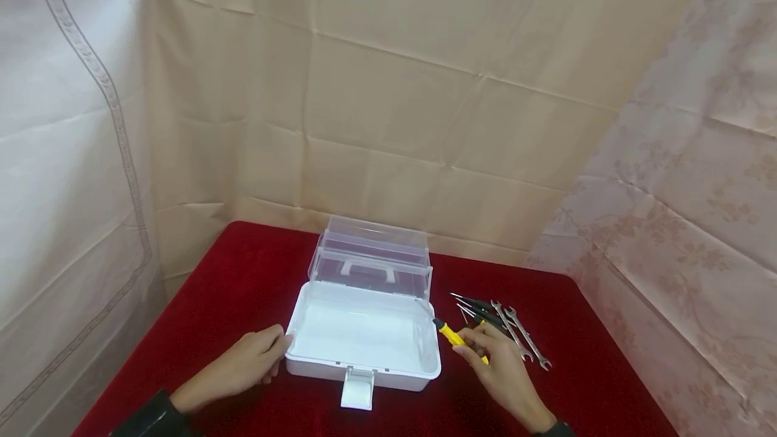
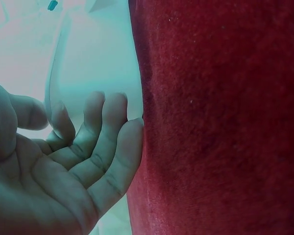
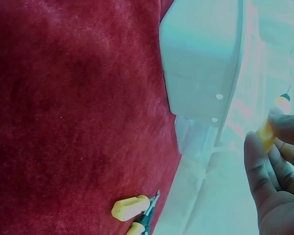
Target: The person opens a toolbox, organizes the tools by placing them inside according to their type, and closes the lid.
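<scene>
A white plastic toolbox [image 1: 328, 371] stands on the red cloth, its clear lid [image 1: 376, 248] swung back and its front latch [image 1: 358, 390] hanging down. My left hand [image 1: 249, 359] grips the box's left rim, thumb on the inner side and curled fingers [image 2: 112, 122] against the outer wall. Between thumb and fingertips, my right hand [image 1: 500, 366] pinches a screwdriver [image 1: 450, 334] by its yellow handle, which has a black collar. The screwdriver's thin shaft points up and left over the right rim. In the right wrist view, the yellow handle [image 3: 267, 137] is partly covered by fingers.
Several screwdrivers [image 1: 476, 303] with dark handles lie right of the box, beside two open-ended wrenches [image 1: 527, 336]. Yellow handles [image 3: 130, 208] show on the cloth in the right wrist view. Beige curtain [image 1: 388, 106] hangs behind the table [image 1: 243, 275], with patterned cloth at both sides.
</scene>
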`<state>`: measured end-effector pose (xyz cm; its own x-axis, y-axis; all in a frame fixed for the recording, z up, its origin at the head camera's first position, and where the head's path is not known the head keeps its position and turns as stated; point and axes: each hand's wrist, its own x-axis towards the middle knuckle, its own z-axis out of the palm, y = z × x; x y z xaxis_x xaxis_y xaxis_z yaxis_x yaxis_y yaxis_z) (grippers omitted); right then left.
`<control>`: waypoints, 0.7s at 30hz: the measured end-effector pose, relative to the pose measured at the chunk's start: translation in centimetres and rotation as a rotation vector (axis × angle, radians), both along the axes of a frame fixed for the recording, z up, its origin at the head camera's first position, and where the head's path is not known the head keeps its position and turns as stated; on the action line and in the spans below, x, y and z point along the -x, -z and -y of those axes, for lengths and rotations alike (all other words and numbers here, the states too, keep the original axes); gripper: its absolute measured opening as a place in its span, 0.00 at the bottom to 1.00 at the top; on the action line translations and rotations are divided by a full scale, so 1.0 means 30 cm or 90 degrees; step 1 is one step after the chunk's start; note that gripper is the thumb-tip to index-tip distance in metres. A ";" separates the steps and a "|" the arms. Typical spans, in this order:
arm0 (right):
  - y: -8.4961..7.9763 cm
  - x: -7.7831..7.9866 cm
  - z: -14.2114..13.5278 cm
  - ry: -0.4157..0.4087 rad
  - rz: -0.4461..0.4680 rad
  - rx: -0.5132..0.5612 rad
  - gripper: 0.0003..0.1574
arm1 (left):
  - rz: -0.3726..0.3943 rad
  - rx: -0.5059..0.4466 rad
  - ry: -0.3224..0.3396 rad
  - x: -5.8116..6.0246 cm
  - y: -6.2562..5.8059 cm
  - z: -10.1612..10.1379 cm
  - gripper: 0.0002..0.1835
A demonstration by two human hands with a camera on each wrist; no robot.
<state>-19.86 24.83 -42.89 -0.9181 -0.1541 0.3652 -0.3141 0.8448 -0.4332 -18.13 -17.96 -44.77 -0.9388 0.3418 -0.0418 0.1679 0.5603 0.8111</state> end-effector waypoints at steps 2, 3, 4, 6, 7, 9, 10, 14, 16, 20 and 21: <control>-0.003 -0.001 0.003 -0.003 0.007 0.007 0.12 | 0.000 -0.001 0.003 0.001 0.004 0.000 0.17; -0.005 -0.001 0.005 -0.004 0.011 0.009 0.12 | -0.002 -0.002 0.004 0.001 0.005 0.000 0.18; -0.006 -0.001 0.008 -0.004 0.016 0.012 0.11 | -0.004 -0.003 0.006 0.001 0.006 0.000 0.18; -0.008 -0.001 0.012 -0.006 0.024 0.016 0.11 | -0.007 -0.003 0.009 0.001 0.008 0.000 0.18; -0.009 -0.001 0.014 -0.010 0.025 0.018 0.11 | -0.010 -0.004 0.012 0.001 0.009 0.000 0.18; -0.009 0.000 0.019 -0.018 0.017 0.015 0.11 | -0.014 -0.006 0.015 0.001 0.010 0.000 0.18; -0.007 0.000 0.020 -0.024 0.011 0.014 0.12 | -0.015 -0.007 0.018 0.000 0.012 0.001 0.17; -0.008 0.000 0.028 -0.043 -0.006 0.009 0.12 | -0.024 -0.009 0.025 0.002 0.011 0.002 0.17; -0.008 -0.001 0.034 -0.047 -0.003 0.009 0.12 | -0.028 -0.012 0.029 0.002 0.010 0.003 0.17; -0.010 -0.004 0.048 -0.048 0.015 0.003 0.12 | -0.030 -0.021 0.035 0.000 0.008 0.004 0.17; -0.011 -0.004 0.051 -0.048 0.019 0.002 0.12 | -0.031 -0.022 0.036 0.000 0.008 0.004 0.17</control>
<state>-19.73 23.30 -42.55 -0.9144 -0.2220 0.3386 -0.3638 0.8176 -0.4463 -18.14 -18.08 -45.03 -0.9185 0.3952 0.0160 0.2381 0.5201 0.8203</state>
